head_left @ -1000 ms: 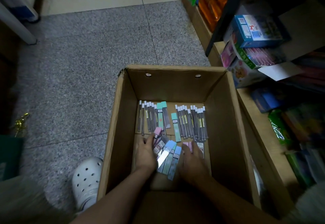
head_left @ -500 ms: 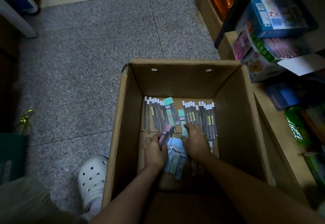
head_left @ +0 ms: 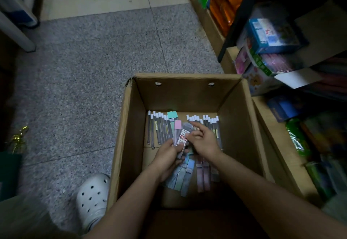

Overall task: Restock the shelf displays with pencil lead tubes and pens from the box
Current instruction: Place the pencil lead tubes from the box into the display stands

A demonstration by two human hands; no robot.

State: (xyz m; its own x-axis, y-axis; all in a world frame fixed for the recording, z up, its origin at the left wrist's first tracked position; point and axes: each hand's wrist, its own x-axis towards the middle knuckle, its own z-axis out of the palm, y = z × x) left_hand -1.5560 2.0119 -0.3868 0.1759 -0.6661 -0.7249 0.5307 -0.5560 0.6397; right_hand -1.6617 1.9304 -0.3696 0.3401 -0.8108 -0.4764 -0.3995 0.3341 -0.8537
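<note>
Whereas a second ago both hands lay low among the flat packs on the floor of the box point(head_left: 127, 145), the left hand point(head_left: 167, 157) now rises clear of them, its grip closed round a small fan of lead tubes point(head_left: 181, 135): a pink-capped one and a clear one with a red label show plainly; how many more sit behind them cannot be told. The right hand point(head_left: 203, 141) has moved up beside the fan, fingers loosely spread and holding nothing, its fingertips just at the held tubes' edge. Two rows of white-capped tubes point(head_left: 159, 128) lie untouched against the far wall, and pastel packs point(head_left: 185, 175) remain under the wrists. The shelf point(head_left: 270, 126) to the right carries mixed stock. Judged from this, gathering has begun but nothing has yet left the box; the right hand appears ready either to add another tube to the bundle or to square it.
</note>
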